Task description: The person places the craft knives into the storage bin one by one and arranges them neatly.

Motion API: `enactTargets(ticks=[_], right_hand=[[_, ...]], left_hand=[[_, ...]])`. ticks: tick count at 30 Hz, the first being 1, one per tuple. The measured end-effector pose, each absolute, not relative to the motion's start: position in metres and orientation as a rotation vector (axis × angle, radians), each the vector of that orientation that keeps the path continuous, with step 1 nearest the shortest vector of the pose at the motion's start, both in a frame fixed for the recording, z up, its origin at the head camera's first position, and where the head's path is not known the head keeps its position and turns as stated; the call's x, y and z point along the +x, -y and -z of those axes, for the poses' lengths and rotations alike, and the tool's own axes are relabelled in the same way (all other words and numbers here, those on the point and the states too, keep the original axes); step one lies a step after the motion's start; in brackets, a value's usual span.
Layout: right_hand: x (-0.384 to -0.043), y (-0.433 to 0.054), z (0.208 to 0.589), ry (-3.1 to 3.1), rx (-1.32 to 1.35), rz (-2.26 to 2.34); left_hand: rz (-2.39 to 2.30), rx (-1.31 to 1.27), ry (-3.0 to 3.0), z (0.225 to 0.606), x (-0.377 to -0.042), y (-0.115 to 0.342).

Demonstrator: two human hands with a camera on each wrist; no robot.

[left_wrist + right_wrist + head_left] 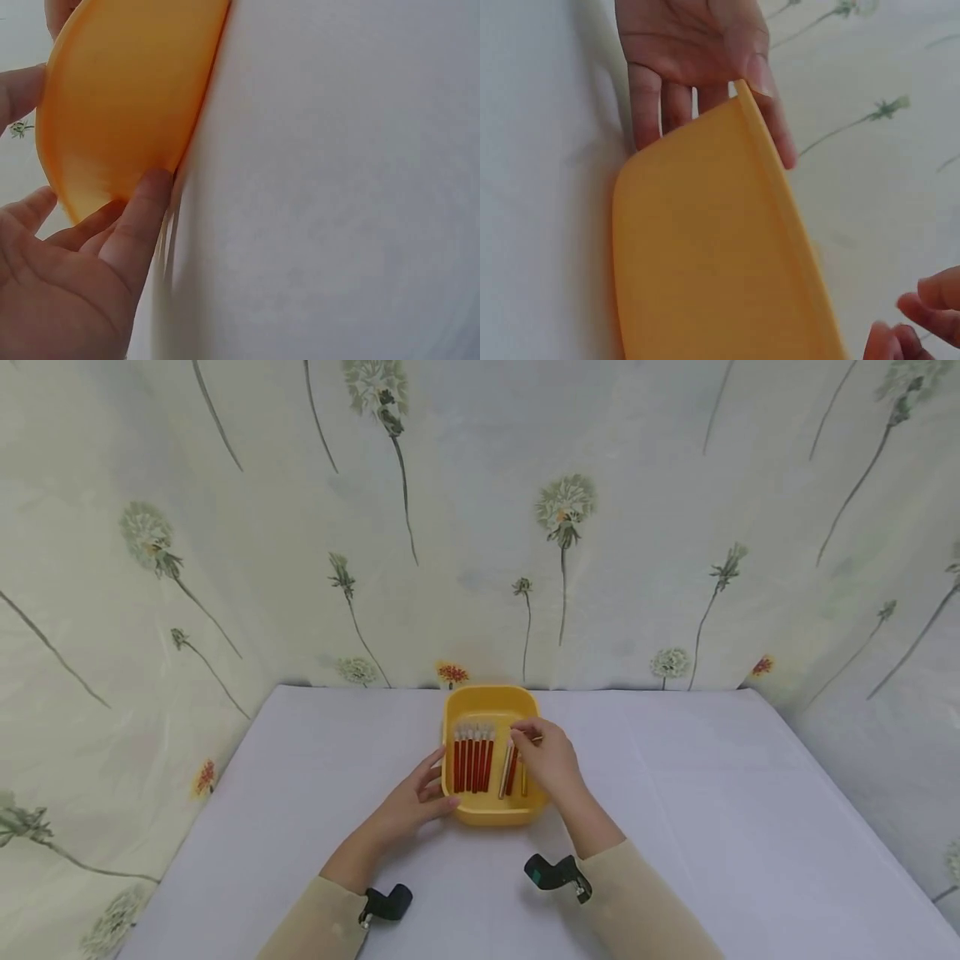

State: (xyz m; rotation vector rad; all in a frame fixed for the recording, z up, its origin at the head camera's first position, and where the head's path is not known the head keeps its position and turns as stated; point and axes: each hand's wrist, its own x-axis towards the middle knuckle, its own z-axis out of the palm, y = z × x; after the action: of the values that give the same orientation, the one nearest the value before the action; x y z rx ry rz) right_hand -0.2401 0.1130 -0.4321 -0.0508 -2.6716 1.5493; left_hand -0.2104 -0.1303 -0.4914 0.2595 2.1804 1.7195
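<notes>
A yellow tray (491, 817) holds a row of slim dark-red sticks (472, 766) with pale, clear-looking ends. To their right lie a silvery-gold stick (505, 774), another red one (512, 777) and a golden one (524, 779). My left hand (408, 806) holds the tray's left side, thumb on the rim and fingers against the outer wall, as the right wrist view shows. Over the tray's right side, my right hand (553, 760) curls its fingertips at the upper ends of the right-hand sticks. I cannot tell whether it pinches one.
A white-covered table (675, 827) lies under the tray, which stands near its far edge. Behind and beside the table hangs pale cloth (465, 568) printed with dandelions. Both forearms wear black wrist cameras, one by the left sleeve (322, 922) and one by the right sleeve (645, 902).
</notes>
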Motion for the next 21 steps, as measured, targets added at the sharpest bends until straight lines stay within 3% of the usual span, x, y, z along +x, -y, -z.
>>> enactTargets(ticks=[11, 21], right_hand=[[-0.226, -0.156, 0.413, 2.7, -0.019, -1.383], [-0.212, -0.214, 0.405, 2.608, 0.063, -1.153]], left_hand=[[-1.61, 0.233, -2.326, 0.48, -0.204, 0.135], [-1.413, 0.227, -2.629, 0.461, -0.192, 0.184]])
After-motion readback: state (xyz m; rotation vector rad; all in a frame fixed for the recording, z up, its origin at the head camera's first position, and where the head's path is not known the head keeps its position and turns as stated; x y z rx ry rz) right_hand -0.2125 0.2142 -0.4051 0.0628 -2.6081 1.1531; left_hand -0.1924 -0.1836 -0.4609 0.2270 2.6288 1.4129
